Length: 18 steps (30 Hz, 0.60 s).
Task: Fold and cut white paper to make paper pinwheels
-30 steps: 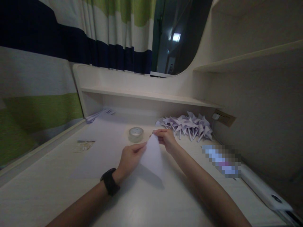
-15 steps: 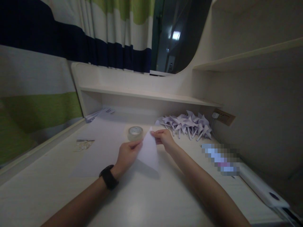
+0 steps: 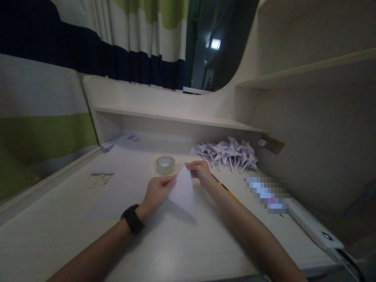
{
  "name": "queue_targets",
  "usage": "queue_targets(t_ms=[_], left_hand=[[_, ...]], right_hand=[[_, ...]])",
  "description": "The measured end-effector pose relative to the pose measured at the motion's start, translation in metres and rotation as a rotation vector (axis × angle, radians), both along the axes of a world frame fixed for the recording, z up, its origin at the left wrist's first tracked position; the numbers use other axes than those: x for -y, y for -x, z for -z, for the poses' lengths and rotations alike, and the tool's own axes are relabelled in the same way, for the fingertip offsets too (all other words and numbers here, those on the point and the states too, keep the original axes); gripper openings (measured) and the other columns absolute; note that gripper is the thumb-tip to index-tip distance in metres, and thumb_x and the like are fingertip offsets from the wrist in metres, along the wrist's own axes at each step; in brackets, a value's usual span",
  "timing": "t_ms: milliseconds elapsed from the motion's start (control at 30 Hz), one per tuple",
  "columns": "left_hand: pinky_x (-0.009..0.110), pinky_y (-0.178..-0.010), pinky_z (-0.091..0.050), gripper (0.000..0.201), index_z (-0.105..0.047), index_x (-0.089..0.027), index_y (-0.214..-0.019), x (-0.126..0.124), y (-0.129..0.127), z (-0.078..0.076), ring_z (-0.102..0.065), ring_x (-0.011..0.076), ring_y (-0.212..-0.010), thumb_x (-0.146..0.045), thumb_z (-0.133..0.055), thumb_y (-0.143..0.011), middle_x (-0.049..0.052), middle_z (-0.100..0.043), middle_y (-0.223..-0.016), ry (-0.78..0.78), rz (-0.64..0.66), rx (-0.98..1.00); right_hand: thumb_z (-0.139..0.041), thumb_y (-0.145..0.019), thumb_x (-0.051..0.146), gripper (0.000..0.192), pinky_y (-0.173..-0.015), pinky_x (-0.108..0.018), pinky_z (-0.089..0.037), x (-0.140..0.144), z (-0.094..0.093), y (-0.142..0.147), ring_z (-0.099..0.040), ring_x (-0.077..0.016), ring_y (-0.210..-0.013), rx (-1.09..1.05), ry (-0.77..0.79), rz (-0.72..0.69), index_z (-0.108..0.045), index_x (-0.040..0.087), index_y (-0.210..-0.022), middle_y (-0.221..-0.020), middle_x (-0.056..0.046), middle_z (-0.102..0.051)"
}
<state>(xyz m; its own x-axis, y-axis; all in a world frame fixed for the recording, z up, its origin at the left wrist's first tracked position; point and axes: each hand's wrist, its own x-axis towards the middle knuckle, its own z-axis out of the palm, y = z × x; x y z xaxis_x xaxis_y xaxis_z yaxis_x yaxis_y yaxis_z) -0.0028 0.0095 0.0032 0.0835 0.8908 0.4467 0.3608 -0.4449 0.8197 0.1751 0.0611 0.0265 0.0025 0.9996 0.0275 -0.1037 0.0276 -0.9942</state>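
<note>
Folded sheet of pale paper, thin and smooth, is showing as a tall triangle with its sharp tip pointing up and its lower part sloping down toward the table, casting a dark shadow beneath it. The left hand, with a black band on its wrist, is pinching the paper's left edge, its grip closing thumb against fingers on the sheet. The right hand is pinching the tip from the other side, its grip likewise closing on the paper. The paper is being held just above the middle of the pale, wood-grained table, in front of a flat large sheet lying there. A roll of clear tape, round and glossy, is sitting just behind the hands. To the right of it, a heap of folded paper cranes, spiky and angular, is lying against the back wall under the shelf. A yellow pencil is lying beside the right forearm, and a long white slab-shaped device is resting near the table's right edge.
</note>
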Motion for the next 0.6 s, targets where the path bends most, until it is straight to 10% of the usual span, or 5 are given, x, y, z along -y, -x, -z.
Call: queue_targets(t_ms=[300,600], left_hand=[[0.036,-0.078,-0.055,0.022,-0.076,-0.021,-0.096,0.002,-0.002,0.002,-0.071,0.0241,-0.085,-0.025,-0.06,-0.081,0.005,-0.074,-0.097,0.06,0.094,0.062],[0.036,-0.075,-0.053,0.029,-0.075,-0.017,-0.099,0.001,-0.001,0.0,-0.07,0.0262,-0.085,-0.032,-0.06,-0.079,0.007,-0.074,-0.098,0.127,0.12,0.085]], right_hand=[[-0.071,-0.063,0.03,0.018,-0.053,-0.022,-0.049,-0.01,-0.003,-0.014,-0.063,-0.0126,-0.054,-0.097,-0.002,0.137,-0.06,0.017,-0.068,-0.063,-0.003,-0.068],[-0.082,-0.054,0.023,0.024,-0.044,-0.024,-0.045,-0.009,0.005,-0.016,-0.059,-0.0148,-0.044,0.02,0.175,-0.205,-0.062,0.012,-0.061,-0.056,-0.006,-0.066]])
